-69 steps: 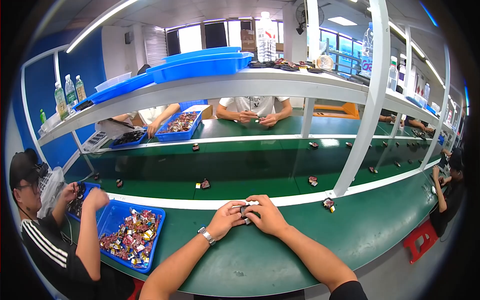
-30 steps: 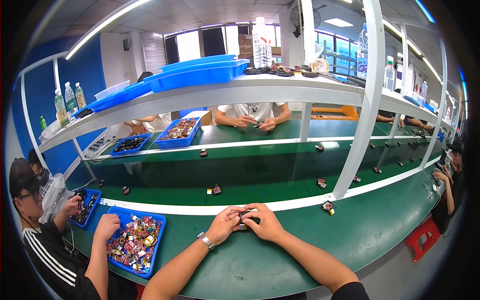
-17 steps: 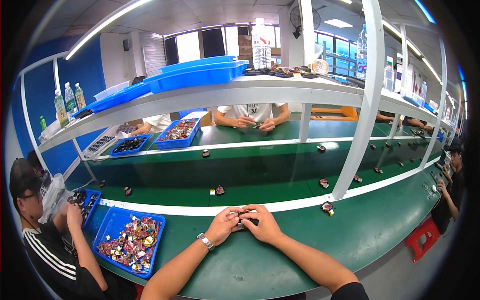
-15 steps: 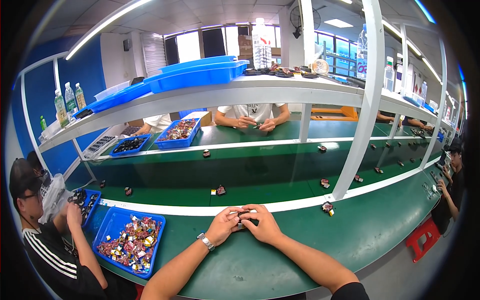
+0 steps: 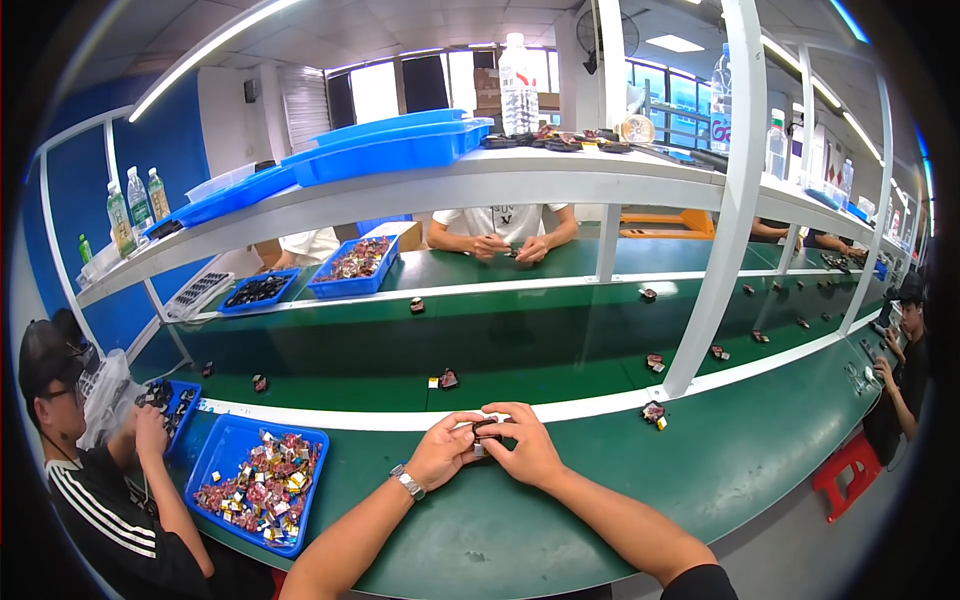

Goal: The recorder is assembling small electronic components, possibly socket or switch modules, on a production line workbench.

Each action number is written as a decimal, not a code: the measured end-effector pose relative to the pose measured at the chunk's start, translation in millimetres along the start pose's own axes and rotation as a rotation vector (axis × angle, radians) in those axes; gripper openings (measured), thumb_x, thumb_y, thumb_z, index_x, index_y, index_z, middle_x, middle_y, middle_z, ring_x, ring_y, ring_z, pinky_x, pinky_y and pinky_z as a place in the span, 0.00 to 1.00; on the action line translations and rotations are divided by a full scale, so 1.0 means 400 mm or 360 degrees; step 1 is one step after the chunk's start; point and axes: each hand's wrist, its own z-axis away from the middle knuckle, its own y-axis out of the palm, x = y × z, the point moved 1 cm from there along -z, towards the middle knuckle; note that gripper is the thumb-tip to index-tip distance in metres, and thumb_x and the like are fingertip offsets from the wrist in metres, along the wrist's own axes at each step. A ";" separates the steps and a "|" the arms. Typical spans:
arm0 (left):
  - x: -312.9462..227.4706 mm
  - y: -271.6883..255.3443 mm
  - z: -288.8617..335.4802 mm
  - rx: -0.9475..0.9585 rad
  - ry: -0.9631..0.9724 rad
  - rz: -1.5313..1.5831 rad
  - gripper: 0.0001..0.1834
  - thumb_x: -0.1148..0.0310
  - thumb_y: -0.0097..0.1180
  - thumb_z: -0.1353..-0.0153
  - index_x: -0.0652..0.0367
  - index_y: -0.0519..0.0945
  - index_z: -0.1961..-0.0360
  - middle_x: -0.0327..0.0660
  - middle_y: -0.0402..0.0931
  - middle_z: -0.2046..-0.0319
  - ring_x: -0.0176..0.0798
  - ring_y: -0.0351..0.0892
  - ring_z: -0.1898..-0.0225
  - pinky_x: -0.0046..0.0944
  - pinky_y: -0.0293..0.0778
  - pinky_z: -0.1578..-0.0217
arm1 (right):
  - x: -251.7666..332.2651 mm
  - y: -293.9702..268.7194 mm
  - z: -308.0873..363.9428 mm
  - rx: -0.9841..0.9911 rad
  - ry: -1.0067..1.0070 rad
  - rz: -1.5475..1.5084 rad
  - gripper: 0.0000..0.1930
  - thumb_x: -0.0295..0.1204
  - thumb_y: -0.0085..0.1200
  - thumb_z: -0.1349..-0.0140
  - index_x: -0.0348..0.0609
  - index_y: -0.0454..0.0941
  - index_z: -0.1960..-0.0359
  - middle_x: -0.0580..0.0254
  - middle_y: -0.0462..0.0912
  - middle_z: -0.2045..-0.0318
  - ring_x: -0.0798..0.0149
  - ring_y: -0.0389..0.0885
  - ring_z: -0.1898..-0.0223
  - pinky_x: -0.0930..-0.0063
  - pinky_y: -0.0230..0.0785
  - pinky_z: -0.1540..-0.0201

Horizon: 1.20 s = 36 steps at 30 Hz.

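My left hand (image 5: 443, 452) and my right hand (image 5: 527, 450) are together above the green bench, fingers closed around a small dark casing (image 5: 487, 428). A small pale bit shows under it, and the fingers hide most of the rest. A watch (image 5: 408, 482) is on my left wrist. Left of my hands stands a blue tray (image 5: 322, 452) heaped with small reddish, white and yellow electronic parts (image 5: 262, 485). To the right, by the post's foot, lies a small dark-and-red assembly with a white-and-yellow piece (image 5: 654, 414).
Beyond a white rail, a green conveyor belt (image 5: 540, 375) carries several small assemblies (image 5: 448, 379). A white post (image 5: 715, 230) rises at right, under a shelf (image 5: 560, 188) with blue trays and bottles. Co-workers sit left (image 5: 100, 490), opposite (image 5: 503, 225) and far right (image 5: 900, 370).
The assemblies on the belt have shifted slightly to the right. My fingers have moved a little on the dark casing, which stays between both hands.
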 end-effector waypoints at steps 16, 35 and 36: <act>0.006 0.026 -0.003 -0.0233 0.0053 -0.0104 0.15 0.75 0.49 0.30 0.59 0.69 0.43 0.45 0.78 0.49 0.39 0.79 0.48 0.42 0.78 0.47 | 0.015 -0.026 -0.014 -0.0095 -0.0301 0.0278 0.10 0.19 0.64 0.50 0.43 0.81 0.65 0.59 0.78 0.59 0.56 0.78 0.56 0.66 0.74 0.57; 0.015 0.025 0.002 -0.0253 -0.0040 -0.0180 0.12 0.74 0.46 0.28 0.57 0.70 0.45 0.41 0.78 0.51 0.33 0.79 0.50 0.36 0.78 0.49 | 0.034 0.001 -0.009 -0.0016 -0.0343 0.0680 0.07 0.23 0.62 0.48 0.40 0.79 0.66 0.61 0.77 0.64 0.58 0.77 0.60 0.68 0.74 0.60; 0.016 0.024 0.002 -0.0258 -0.0047 -0.0192 0.12 0.74 0.46 0.28 0.58 0.71 0.45 0.41 0.79 0.51 0.33 0.79 0.50 0.36 0.78 0.49 | 0.033 0.000 -0.007 0.0007 -0.0372 0.0714 0.07 0.23 0.62 0.48 0.40 0.79 0.66 0.61 0.76 0.64 0.58 0.77 0.60 0.68 0.74 0.60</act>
